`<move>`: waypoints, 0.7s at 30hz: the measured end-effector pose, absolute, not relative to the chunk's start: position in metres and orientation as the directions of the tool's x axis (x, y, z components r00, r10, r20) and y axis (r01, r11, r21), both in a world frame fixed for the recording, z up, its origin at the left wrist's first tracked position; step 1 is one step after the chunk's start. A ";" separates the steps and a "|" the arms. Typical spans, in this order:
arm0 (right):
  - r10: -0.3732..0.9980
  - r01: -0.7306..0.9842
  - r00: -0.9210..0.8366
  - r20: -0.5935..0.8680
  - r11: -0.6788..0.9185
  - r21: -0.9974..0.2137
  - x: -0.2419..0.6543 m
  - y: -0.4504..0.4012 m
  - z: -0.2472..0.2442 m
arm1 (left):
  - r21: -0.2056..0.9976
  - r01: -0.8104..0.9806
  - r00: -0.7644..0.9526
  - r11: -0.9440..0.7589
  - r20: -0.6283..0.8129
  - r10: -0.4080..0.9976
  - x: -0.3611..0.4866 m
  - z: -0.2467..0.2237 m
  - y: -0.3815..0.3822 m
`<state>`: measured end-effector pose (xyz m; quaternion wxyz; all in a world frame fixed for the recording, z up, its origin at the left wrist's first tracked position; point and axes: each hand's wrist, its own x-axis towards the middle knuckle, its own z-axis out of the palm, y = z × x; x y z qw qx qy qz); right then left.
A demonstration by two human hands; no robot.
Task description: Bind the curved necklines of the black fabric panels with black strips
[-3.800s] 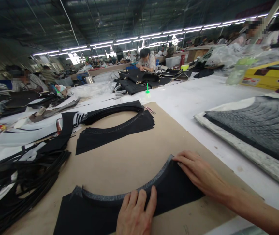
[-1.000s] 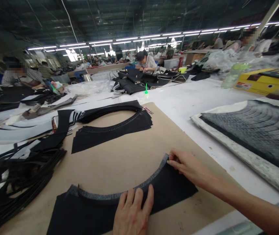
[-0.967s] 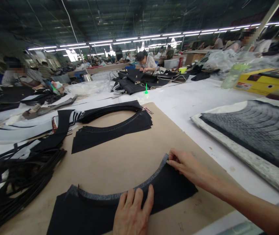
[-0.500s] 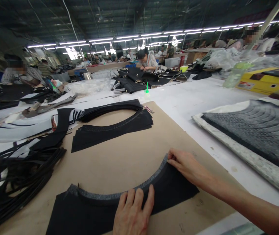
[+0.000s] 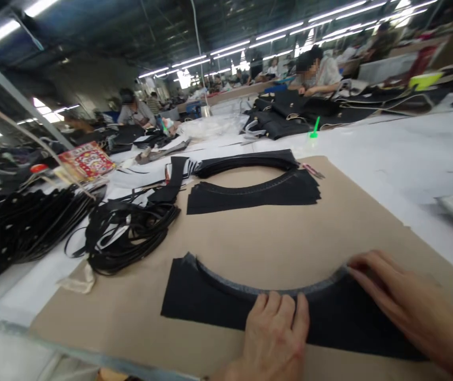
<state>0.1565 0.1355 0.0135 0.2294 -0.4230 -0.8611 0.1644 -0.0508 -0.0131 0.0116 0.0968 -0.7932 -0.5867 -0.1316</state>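
Observation:
A black panel (image 5: 218,312) with a deep curved cut-out lies flat on the brown board. A narrow grey strip (image 5: 246,288) runs along its curved edge, with a thin dark end standing up near the left corner. My left hand (image 5: 276,333) rests on the panel just under the middle of the curve, fingertips laid against the strip. At the curve's right end, my right hand (image 5: 393,296) pinches the edge of the strip between thumb and fingers; it is slightly blurred.
Farther back on the board (image 5: 258,233) lies a stack of black curved panels (image 5: 254,193) beside small red-handled snips (image 5: 311,170). Coils of black strips (image 5: 131,238) sit at left. Beyond stand a green-tipped bottle (image 5: 314,129) and a person (image 5: 317,74) bent over black pieces.
My view has turned left, so the board and panels appear farther right. Both hands keep about the same places on the panel, the right still at the strip's end.

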 end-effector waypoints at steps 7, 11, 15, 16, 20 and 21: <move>0.362 0.233 -0.818 0.447 0.919 -0.319 0.097 0.076 0.034 | 0.389 0.909 -0.046 -0.151 0.452 0.891 -0.087 0.031 -0.031; 0.302 0.242 -0.841 0.448 0.952 -0.188 0.084 0.066 0.032 | 0.378 0.925 -0.176 0.043 0.327 0.929 -0.135 0.047 -0.033; 0.275 0.254 -0.855 0.439 0.961 -0.106 0.080 0.065 0.027 | 0.374 0.923 -0.160 0.095 0.147 0.976 -0.165 0.055 -0.031; 0.267 0.252 -0.855 0.445 0.963 -0.092 0.079 0.065 0.026 | 0.382 0.919 -0.152 0.097 0.115 0.982 -0.168 0.057 -0.030; 0.254 0.247 -0.847 0.468 0.966 -0.077 0.074 0.065 0.026 | 0.412 0.902 -0.155 0.131 0.025 0.988 -0.176 0.061 -0.024; 0.254 0.245 -0.847 0.467 0.966 -0.080 0.074 0.065 0.026 | 0.420 0.896 -0.158 0.142 0.004 0.987 -0.178 0.061 -0.022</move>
